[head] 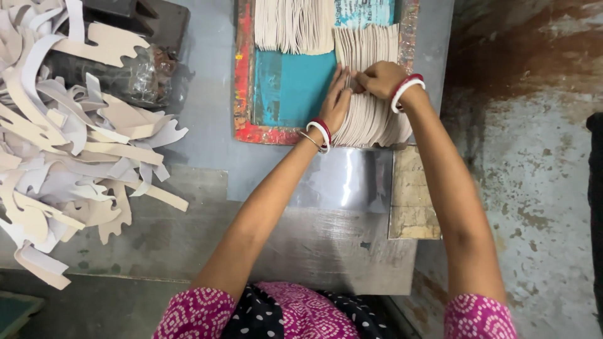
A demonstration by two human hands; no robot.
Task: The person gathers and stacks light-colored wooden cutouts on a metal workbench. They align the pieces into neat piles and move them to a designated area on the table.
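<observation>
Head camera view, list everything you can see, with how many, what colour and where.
Board: one, teal with red edges, top centre of the table.
Fanned rows of cut pieces: two, cream, on the board.
Scrap pile: one heap, cream and pale grey, left.
Metal table: one, grey, centre.
Floor: stained grey-brown, right.
Bangles: red and white, both wrists.
Left hand: on the right row.
Right hand: pinching pieces in that row.

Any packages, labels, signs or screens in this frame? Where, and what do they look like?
Printed sheet: top of the board, above the right stack of cut pieces; light blue with white patches and dark print, partly covered.
Clear plastic bag: upper left, beside the scrap pile; crinkled, see-through, dark contents.
No signs or screens.
</observation>
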